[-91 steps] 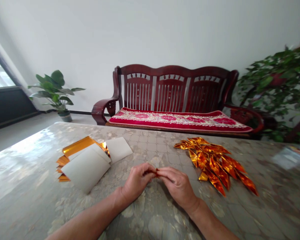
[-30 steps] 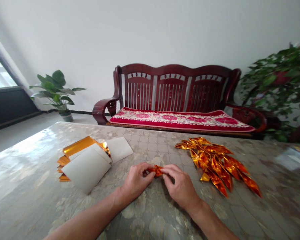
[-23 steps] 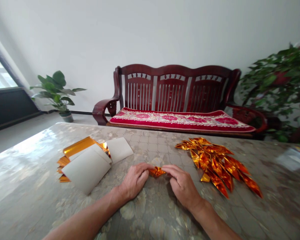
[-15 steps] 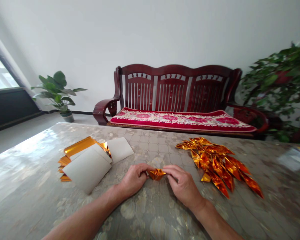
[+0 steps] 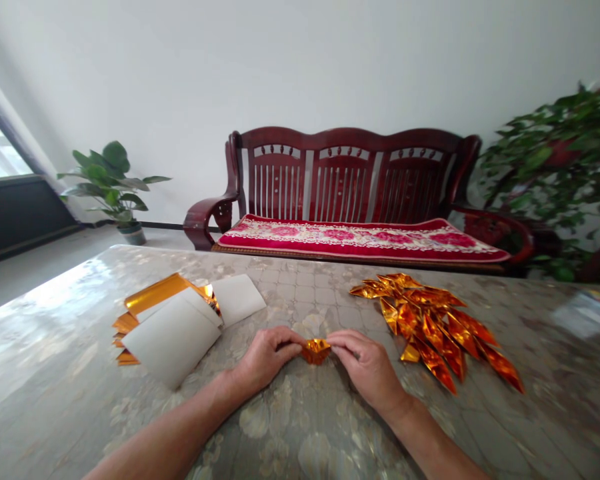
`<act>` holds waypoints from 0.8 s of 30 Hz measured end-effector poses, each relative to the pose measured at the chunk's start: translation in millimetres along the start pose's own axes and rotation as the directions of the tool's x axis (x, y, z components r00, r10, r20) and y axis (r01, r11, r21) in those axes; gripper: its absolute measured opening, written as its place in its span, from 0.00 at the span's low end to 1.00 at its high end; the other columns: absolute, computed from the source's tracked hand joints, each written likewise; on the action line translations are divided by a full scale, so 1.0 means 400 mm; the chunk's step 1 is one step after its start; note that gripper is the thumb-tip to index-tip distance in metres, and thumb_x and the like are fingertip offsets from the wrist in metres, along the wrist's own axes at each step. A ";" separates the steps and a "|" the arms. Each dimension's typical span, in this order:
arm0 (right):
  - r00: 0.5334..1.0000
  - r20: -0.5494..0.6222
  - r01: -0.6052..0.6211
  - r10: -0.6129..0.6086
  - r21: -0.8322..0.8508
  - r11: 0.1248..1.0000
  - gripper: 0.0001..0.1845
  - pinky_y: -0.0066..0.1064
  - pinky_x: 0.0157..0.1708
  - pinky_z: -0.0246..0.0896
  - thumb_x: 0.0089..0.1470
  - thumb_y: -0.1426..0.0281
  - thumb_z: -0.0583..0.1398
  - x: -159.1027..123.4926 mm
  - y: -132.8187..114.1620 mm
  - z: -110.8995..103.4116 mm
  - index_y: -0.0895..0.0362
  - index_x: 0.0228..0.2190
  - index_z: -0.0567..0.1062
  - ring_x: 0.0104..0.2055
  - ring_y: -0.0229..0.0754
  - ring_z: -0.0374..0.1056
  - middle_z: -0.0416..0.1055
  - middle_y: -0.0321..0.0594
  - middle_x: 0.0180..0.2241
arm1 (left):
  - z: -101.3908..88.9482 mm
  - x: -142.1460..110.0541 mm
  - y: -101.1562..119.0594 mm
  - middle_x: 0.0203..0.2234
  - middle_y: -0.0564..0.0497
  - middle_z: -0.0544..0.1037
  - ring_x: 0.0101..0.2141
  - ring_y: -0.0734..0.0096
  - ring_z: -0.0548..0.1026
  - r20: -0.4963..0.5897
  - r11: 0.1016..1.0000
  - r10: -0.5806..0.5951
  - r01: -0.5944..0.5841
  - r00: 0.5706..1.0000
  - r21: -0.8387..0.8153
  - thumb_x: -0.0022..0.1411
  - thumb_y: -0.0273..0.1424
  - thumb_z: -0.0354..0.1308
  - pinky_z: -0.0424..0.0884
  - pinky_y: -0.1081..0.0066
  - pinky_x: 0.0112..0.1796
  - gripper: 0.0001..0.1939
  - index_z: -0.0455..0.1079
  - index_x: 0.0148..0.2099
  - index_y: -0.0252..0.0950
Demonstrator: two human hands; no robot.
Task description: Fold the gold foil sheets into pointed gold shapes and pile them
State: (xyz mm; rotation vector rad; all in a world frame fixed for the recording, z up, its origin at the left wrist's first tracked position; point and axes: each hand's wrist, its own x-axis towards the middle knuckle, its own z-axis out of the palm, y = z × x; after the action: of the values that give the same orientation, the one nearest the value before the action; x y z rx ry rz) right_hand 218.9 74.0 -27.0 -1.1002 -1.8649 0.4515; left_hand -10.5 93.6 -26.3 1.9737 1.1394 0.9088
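A small folded gold foil paper ingot [image 5: 315,351] is held just above or on the table in front of me; I cannot tell which. My left hand [image 5: 269,357] pinches its left tip between thumb and fingers. On the other side, my right hand [image 5: 367,367] grips the right tip the same way. To the right lies a pile of folded gold foil pieces [image 5: 433,323], long and pointed. At the left are loose sheets of foil paper [image 5: 173,340], some with the white back up and some showing gold.
The table [image 5: 280,427] has a patterned, glossy cover. A clear plastic bag [image 5: 587,315] lies at its right edge. Beyond stands a dark red wooden bench [image 5: 345,173] with a floral cushion [image 5: 360,239]. Potted plants [image 5: 111,180] stand on both sides.
The foil ingot has tilted and looks more opened out at the top. My left thumb has straightened along its left tip. Both hands stay in nearly the same place.
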 end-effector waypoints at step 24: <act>0.998 -0.021 -0.055 0.052 -0.148 0.987 0.05 0.28 0.30 0.65 0.53 0.73 0.59 -0.004 -0.023 -0.003 0.52 0.31 0.74 0.28 0.39 0.73 0.76 0.32 0.26 | -0.013 -0.022 0.025 0.30 0.55 0.78 0.32 0.75 0.75 0.025 0.979 0.156 -0.158 0.987 0.129 0.67 0.28 0.53 0.68 0.77 0.36 0.06 0.71 0.38 0.39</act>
State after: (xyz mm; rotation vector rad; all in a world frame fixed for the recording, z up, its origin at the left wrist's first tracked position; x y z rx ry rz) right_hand 215.6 67.3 -20.9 -1.2523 -1.8820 0.3366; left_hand -14.0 82.9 -17.4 2.1989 1.0707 0.9178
